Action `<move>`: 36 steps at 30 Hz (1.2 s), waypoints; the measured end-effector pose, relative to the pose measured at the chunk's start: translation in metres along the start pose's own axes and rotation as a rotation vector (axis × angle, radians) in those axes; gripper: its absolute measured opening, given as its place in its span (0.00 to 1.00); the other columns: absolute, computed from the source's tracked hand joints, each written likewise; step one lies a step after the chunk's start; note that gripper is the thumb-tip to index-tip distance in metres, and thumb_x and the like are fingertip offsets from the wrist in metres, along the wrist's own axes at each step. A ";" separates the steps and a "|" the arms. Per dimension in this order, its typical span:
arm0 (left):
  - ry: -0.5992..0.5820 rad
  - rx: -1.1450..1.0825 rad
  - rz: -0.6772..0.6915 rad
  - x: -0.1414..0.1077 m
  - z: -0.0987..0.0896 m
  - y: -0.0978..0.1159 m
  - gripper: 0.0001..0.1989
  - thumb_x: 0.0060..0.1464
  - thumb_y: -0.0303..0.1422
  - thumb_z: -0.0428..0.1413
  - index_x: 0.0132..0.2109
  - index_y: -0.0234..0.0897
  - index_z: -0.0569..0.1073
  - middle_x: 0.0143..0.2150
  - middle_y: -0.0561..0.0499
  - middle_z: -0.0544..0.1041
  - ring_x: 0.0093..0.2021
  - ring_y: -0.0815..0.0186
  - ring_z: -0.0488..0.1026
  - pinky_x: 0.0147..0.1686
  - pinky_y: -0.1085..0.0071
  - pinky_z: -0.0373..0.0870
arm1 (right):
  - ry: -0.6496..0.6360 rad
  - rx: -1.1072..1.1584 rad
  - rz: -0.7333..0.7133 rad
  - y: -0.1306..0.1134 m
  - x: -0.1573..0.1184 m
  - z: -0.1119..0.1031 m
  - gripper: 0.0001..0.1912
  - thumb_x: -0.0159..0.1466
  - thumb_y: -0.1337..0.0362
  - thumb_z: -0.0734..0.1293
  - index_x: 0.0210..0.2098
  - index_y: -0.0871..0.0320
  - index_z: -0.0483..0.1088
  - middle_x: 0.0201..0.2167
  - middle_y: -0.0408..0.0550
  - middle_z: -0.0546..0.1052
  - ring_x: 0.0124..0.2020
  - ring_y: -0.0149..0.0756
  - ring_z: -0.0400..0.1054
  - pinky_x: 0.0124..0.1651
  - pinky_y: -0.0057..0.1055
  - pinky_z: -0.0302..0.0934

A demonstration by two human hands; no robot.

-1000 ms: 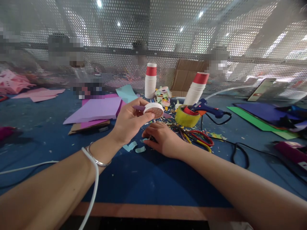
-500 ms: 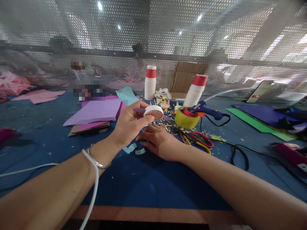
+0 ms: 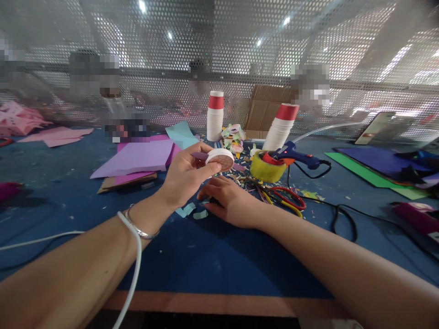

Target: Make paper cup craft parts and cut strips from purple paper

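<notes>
While the left hand [image 3: 185, 176] holds the white disc [image 3: 222, 161] above the surface [image 3: 206, 260], its thumb presses the patterned lower face and its fingers support the piece from behind. The grip is narrow, closed around the disc near its left side. One purple strip [image 3: 200, 156] projects on the left of the disc and another purple piece [image 3: 239, 167] shows on the right; whether either is attached cannot be told. A light, steady pinch near the edge seems best: it leaves most of the face exposed, and heavy thumb pressure could bend the strip.

The right hand [image 3: 231, 201] is low, in front of the disc, with its fingers bent just beside the light-blue paper pieces [image 3: 200, 214]. Whether these fingers hold anything cannot be told, as their tips are partly hidden. For small scraps, a fingertip pinch at one edge should give better control than a flat palm.

To the right, the blue glue gun [image 3: 300, 157] rests on the yellow tape roll [image 3: 268, 171], with the red-and-yellow scissors handles [image 3: 291, 197] nearby. Treat the nozzle as possibly hot and hold the right forearm away from the black cable [image 3: 353, 228]. The white cord [image 3: 137, 256] crosses the left wrist; slack in it should prevent a tug on the disc.
</notes>
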State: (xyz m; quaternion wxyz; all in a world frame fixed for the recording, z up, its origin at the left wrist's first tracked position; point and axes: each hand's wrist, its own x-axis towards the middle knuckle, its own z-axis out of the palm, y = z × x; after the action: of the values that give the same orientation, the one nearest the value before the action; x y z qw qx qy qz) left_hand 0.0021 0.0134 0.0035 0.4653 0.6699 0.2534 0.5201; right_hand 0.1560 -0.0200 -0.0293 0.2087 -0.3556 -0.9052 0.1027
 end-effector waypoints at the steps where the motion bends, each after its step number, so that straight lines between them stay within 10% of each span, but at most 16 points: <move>1: 0.001 -0.003 -0.002 0.000 0.000 0.000 0.07 0.48 0.30 0.66 0.33 0.38 0.74 0.31 0.54 0.79 0.34 0.67 0.76 0.36 0.71 0.72 | 0.001 0.007 0.003 0.000 0.000 0.000 0.09 0.67 0.69 0.66 0.46 0.63 0.75 0.45 0.57 0.76 0.51 0.45 0.68 0.57 0.44 0.62; 36: 0.016 -0.002 -0.028 0.001 -0.002 0.004 0.07 0.46 0.29 0.66 0.34 0.38 0.76 0.32 0.53 0.82 0.35 0.66 0.79 0.38 0.69 0.75 | 0.073 0.169 0.071 -0.008 -0.009 -0.020 0.07 0.60 0.75 0.66 0.34 0.57 0.70 0.34 0.46 0.77 0.38 0.35 0.69 0.44 0.32 0.65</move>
State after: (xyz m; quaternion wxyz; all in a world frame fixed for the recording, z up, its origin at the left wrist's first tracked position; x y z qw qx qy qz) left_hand -0.0005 0.0132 0.0071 0.4709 0.6619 0.2659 0.5191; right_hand 0.1656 -0.0310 -0.0118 0.2671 -0.3721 -0.8719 0.1729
